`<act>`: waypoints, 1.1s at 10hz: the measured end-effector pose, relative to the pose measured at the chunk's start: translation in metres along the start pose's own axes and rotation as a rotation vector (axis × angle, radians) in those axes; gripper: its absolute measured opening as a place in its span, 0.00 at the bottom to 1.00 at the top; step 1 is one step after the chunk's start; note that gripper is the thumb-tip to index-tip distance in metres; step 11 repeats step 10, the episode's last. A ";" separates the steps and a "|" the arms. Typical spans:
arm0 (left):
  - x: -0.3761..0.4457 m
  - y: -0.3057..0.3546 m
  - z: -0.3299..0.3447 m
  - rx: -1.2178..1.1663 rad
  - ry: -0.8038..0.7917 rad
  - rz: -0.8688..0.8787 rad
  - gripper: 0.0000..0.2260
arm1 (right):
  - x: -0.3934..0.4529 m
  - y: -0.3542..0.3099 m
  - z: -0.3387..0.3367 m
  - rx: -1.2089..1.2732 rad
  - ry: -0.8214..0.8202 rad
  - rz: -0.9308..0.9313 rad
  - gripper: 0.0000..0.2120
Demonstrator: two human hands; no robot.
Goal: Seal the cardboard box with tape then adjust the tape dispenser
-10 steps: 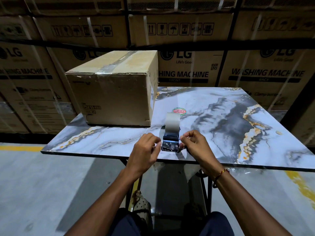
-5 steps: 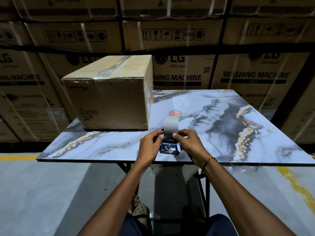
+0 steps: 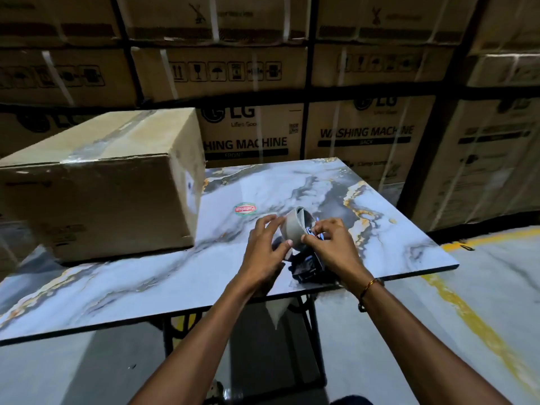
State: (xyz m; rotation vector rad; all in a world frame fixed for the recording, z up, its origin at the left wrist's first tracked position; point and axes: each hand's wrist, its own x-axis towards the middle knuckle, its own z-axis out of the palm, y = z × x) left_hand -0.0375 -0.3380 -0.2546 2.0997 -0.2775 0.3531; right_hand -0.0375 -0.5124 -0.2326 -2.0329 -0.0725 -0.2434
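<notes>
A brown cardboard box [image 3: 102, 197] stands at the left of the marble-patterned table [image 3: 146, 287], with a strip of clear tape along its top seam. The tape dispenser [image 3: 295, 232], a grey tape roll on a dark blue-black frame, is near the table's front edge. My left hand [image 3: 264, 252] cups the roll's left side with its fingers spread. My right hand [image 3: 331, 244] pinches the dispenser at the roll's right side, over the frame. The dispenser's lower body [image 3: 306, 268] shows between my wrists.
Stacked washing machine cartons [image 3: 365, 135] fill the wall behind the table. A red and green sticker [image 3: 245, 209] lies on the tabletop beyond my hands. A yellow floor line [image 3: 479, 328] runs at the right. Dark table legs [image 3: 312, 340] stand below the front edge.
The view has swung left and closer. Both hands moved up from the dispenser's front end to the tape roll, and the dispenser has turned so that the roll's side shows.
</notes>
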 end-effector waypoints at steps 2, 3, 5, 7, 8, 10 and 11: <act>0.047 0.008 0.052 0.025 -0.081 -0.003 0.21 | 0.038 0.033 -0.044 -0.201 0.075 -0.046 0.11; 0.069 0.003 0.071 -0.120 -0.111 -0.064 0.20 | 0.059 0.045 -0.051 -0.265 0.081 -0.054 0.15; 0.130 -0.019 0.100 -0.155 -0.125 -0.035 0.19 | 0.119 0.060 -0.047 -0.415 0.147 -0.056 0.18; 0.164 -0.024 0.105 -0.186 -0.212 -0.052 0.16 | 0.150 0.056 -0.040 -0.542 0.140 -0.003 0.23; 0.171 -0.017 0.093 -0.091 -0.298 -0.028 0.17 | 0.152 0.049 -0.041 -0.592 0.106 0.025 0.22; 0.168 -0.005 0.069 0.182 -0.454 -0.007 0.11 | 0.155 0.025 -0.053 -0.679 -0.065 0.091 0.20; 0.168 -0.005 0.069 0.182 -0.454 -0.007 0.11 | 0.155 0.025 -0.053 -0.679 -0.065 0.091 0.20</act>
